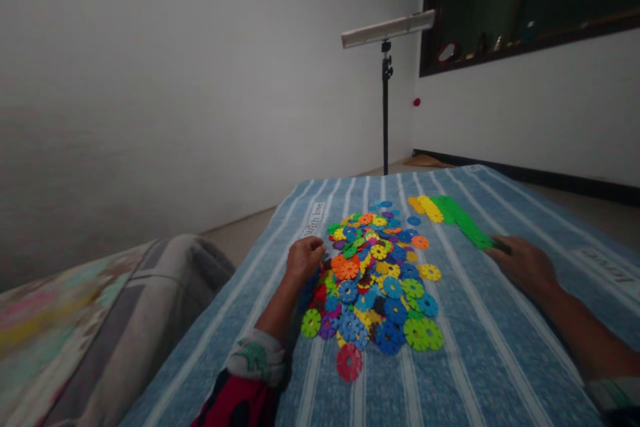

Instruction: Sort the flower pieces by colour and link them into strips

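A loose heap of notched plastic discs (380, 267) in many colours lies on the striped cloth. At its left edge is my left hand (304, 259), thumb and fingers closed together; whatever they hold, if anything, is too small to make out. Off to the right of the heap, a row of green discs (473, 228) runs toward me, overlapping. My right hand (527, 270) is at its near end, with the fingertips closed on the last green disc. Yellow discs (430, 209) lie in a short row beside the far end of the green ones.
Under everything is a blue cloth with white stripes (480, 347). A red disc (349, 361) lies apart at the near side. Behind the table stands a lamp on a black pole (385, 113). Bedding (165, 320) is at the left, and a dark-framed window (540, 7) at upper right.
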`<state>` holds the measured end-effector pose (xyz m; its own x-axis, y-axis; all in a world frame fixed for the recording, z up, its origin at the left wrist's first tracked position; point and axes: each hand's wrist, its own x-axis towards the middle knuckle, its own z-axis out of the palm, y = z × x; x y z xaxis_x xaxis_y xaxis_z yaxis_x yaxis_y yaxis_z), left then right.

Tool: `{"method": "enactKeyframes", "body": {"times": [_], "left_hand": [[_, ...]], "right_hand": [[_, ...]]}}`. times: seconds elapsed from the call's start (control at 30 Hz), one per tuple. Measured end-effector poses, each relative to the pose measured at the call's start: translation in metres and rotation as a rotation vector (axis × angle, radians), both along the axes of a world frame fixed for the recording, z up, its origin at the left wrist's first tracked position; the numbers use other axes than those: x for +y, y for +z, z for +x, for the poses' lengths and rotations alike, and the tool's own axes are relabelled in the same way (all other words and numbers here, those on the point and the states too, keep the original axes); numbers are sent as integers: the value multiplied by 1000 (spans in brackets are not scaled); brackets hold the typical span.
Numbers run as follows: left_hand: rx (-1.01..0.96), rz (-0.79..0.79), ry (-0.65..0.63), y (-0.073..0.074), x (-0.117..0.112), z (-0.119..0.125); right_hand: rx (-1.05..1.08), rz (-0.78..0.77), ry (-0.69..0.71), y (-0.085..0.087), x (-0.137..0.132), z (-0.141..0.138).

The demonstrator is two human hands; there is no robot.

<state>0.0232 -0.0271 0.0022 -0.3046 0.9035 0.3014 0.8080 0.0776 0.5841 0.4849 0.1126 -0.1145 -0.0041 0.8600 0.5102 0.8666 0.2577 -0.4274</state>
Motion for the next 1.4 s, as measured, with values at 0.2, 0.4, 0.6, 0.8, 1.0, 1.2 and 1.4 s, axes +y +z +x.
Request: {"method": "enactKeyframes", "body": {"times": [0.2, 0.4, 0.6, 0.8, 1.0, 1.2, 1.4], "left_hand": [[30, -45, -63, -11, 5, 14], [76, -99, -127, -14, 12, 27], [313, -153, -173, -7, 13, 41], [418, -192, -162, -10, 13, 45], [443, -79, -72, -14, 15, 42], [334, 148, -177, -1, 12, 56], [214, 192, -389, 10, 19, 107]], "right_hand": [[-61, -76, -30, 2, -5, -2], [-52, -78, -7, 4, -9, -3], [-44, -59, -34, 8, -13, -7], [-45, -52, -25, 11, -15, -9], [-48, -5, -46, 16, -19, -14], [-5, 149, 109, 28, -27, -32], [190, 161, 383, 52, -42, -68]]}}
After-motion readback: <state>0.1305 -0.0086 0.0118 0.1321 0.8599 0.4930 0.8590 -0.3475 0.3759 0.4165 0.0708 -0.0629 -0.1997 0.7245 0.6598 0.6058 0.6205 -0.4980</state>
